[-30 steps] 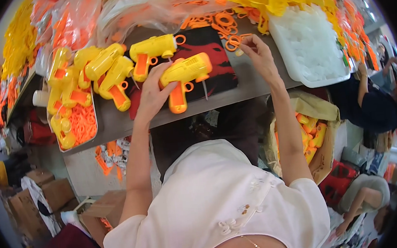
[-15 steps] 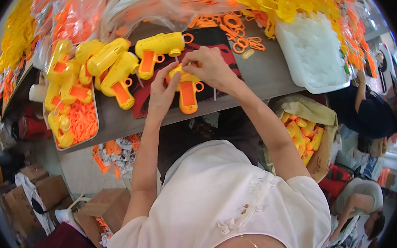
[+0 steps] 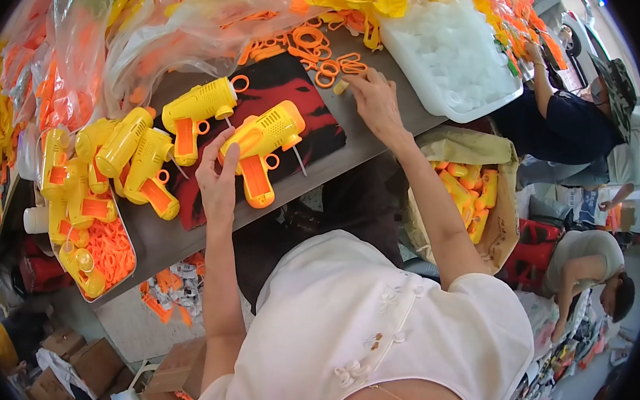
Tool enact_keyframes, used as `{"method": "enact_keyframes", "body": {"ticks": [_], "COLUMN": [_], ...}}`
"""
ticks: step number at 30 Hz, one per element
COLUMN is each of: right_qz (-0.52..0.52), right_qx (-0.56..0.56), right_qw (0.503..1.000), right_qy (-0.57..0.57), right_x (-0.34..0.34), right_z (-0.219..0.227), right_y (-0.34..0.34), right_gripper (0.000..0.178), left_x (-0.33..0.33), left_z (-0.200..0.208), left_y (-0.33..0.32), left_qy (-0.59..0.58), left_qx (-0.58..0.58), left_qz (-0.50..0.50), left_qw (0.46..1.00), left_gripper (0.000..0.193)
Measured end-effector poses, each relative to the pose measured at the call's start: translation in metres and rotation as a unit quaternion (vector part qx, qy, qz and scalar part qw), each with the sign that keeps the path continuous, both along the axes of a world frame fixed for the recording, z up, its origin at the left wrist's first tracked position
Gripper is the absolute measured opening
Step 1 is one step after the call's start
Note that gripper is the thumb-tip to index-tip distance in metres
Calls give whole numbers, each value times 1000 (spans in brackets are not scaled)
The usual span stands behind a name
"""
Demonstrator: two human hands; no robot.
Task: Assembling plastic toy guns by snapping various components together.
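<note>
My left hand (image 3: 218, 182) grips the rear end of a yellow toy gun (image 3: 273, 128) with an orange handle panel and a trigger ring. A thin metal rod sticks out below its front. At the table's far side, my right hand (image 3: 379, 109) has its fingertips closed at a small pale yellow piece (image 3: 340, 87), which lies close to several orange rings (image 3: 329, 71). Just left of the held gun lies another yellow toy gun (image 3: 198, 108), on the black and red cloth (image 3: 299, 81).
More yellow toy guns (image 3: 124, 144) are piled at the left, by a tray of small orange parts (image 3: 112, 250). A white tub of translucent pieces (image 3: 451, 54) stands at the right. A sack (image 3: 505, 215) of yellow parts is below the table edge. Plastic bags (image 3: 172, 39) line the back.
My right hand has left the toy gun and reached over to the small yellow piece. My left hand keeps hold of the gun, now turned with its front to the upper right. The view has shifted.
</note>
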State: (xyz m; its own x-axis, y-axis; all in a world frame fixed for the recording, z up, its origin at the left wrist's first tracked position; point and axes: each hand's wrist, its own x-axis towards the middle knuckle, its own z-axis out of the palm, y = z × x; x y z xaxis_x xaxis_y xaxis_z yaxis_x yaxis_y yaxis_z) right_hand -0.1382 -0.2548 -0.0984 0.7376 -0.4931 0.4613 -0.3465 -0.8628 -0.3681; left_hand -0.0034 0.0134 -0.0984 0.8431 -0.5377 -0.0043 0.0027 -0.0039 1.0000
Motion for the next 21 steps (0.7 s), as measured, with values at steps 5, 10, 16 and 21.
{"method": "enact_keyframes", "body": {"ticks": [5, 10, 16, 21], "right_qz": [61, 9, -129, -208], "right_qx": [10, -21, 77, 310], "right_qw": [998, 998, 980, 904], "right_qy": [26, -50, -128, -208], "right_x": [-30, -81, -97, -100], "right_z": [-7, -13, -32, -34], "right_y": [12, 43, 63, 64], "right_gripper": [22, 12, 17, 36], "left_x": [0, -1, -1, -1], "left_z": [-1, 0, 6, 10], "left_y": [0, 0, -1, -2], "left_qy": [1, 13, 24, 24], "left_qx": [12, 5, -1, 6], "left_qz": [-8, -3, 15, -20], "left_qw": [1000, 1000, 1000, 999], "left_gripper": [34, 34, 33, 35]}}
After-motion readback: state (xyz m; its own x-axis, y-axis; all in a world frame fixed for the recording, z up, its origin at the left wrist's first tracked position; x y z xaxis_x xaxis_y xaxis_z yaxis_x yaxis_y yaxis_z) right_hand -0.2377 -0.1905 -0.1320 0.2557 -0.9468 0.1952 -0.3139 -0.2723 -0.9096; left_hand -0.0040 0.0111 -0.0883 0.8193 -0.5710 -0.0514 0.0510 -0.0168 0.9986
